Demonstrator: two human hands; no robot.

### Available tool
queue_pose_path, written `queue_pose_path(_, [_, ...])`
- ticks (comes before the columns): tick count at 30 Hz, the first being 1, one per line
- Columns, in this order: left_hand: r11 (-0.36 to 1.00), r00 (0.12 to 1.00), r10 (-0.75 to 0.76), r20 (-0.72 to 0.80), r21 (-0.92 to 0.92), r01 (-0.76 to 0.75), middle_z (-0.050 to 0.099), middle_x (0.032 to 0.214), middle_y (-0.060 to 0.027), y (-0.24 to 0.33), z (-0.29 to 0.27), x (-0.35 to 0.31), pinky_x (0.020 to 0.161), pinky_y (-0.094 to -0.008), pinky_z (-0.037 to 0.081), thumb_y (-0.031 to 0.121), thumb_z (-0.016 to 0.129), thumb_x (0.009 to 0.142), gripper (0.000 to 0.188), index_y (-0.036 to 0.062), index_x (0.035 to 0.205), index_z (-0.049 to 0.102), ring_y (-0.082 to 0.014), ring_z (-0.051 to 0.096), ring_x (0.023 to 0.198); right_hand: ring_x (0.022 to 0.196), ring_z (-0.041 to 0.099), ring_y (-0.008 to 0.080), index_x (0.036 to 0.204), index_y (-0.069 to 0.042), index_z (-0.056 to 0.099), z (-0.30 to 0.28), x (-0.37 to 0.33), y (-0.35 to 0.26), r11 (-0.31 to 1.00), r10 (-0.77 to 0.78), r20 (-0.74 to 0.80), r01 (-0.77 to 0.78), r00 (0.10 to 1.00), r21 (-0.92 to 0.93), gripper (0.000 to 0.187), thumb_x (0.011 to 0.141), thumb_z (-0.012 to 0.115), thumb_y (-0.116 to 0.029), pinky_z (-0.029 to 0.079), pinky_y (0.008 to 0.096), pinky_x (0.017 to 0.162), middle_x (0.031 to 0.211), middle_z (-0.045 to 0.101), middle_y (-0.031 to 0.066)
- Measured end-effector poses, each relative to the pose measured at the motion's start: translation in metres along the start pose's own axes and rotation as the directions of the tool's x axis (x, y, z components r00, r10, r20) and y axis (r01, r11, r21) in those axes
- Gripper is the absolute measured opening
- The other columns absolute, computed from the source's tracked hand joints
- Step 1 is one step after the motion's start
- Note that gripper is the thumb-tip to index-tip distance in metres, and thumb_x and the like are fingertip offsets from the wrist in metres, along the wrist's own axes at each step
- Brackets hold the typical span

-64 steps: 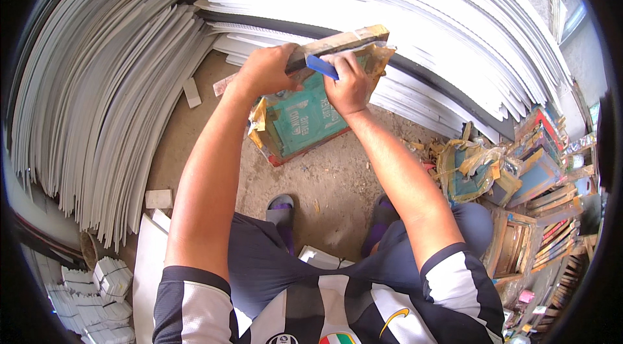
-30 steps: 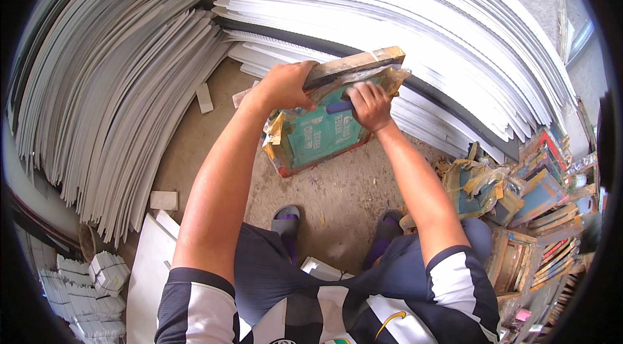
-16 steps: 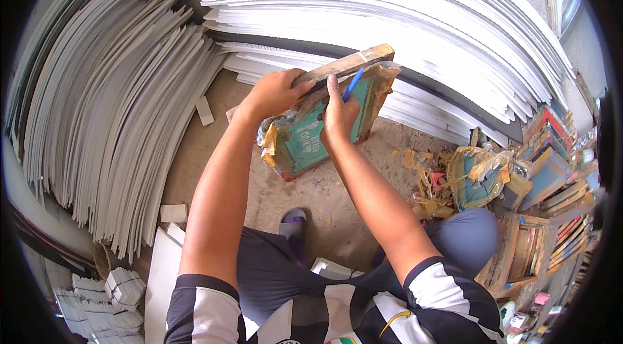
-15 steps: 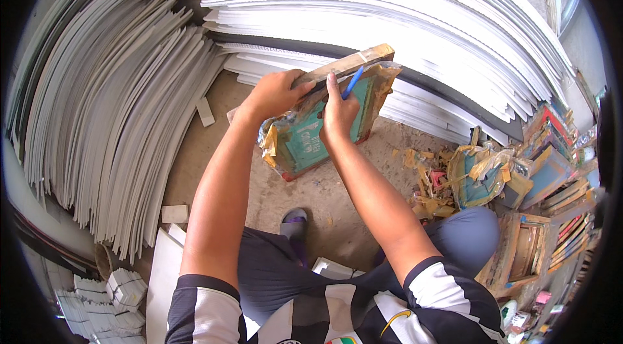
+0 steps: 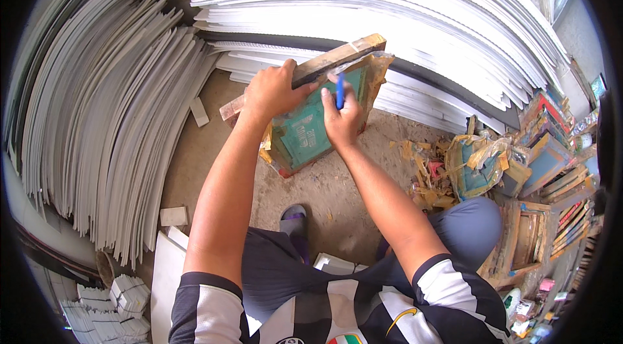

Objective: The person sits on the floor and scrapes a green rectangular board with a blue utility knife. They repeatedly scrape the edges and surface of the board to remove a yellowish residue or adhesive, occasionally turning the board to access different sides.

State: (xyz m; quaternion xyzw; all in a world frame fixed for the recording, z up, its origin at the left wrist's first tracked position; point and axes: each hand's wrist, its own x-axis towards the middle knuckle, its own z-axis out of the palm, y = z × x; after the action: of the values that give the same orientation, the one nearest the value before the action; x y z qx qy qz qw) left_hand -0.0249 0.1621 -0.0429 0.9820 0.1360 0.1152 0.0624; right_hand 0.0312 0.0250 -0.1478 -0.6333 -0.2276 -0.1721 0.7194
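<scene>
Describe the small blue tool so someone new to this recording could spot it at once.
Start at the big fan of white sheets across the top; just below it stands a wooden frame with a green screen. The right hand rests on that screen, gripping the blue tool. It is the only slim, bright blue stick among wood, green mesh and tape.

The left hand (image 5: 272, 91) covers part of the wooden frame's (image 5: 337, 58) top bar; the right hand (image 5: 342, 120) hides the lower end of the blue tool (image 5: 339, 89). Stacked frames (image 5: 551, 169) at right blur toward the rim.
</scene>
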Motion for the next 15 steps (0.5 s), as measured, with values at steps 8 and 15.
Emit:
queue_pose_path(8, [0.995, 0.994, -0.098, 0.056, 0.042, 0.096, 0.073, 0.084, -0.0235, 0.008, 0.0, -0.001, 0.074, -0.0515, 0.058, 0.071, 0.074, 0.08, 0.073, 0.0017, 0.101, 0.064, -0.0412, 0.074, 0.085, 0.065, 0.056, 0.0104, 0.094, -0.003, 0.067, 0.003, 0.014, 0.015, 0.943, 0.331, -0.124, -0.323, 0.935, 0.083, 0.038, 0.097, 0.074, -0.04, 0.044, 0.0285, 0.058, 0.07, 0.057, -0.0015])
queue_pose_path(15, [0.983, 0.986, -0.157, 0.055, -0.087, 0.162, 0.073, 0.084, -0.0256, 0.005, 0.002, 0.003, 0.079, -0.052, 0.057, 0.077, 0.053, 0.092, 0.081, -0.0014, 0.102, 0.07, -0.044, 0.072, 0.086, 0.09, 0.065, 0.0328, 0.116, 0.004, 0.057, -0.02, -0.007, 0.08, 0.938, 0.346, -0.296, -0.338, 0.891, 0.077, 0.044, 0.105, 0.057, -0.039, 0.049, 0.0436, 0.084, 0.099, 0.066, 0.0211])
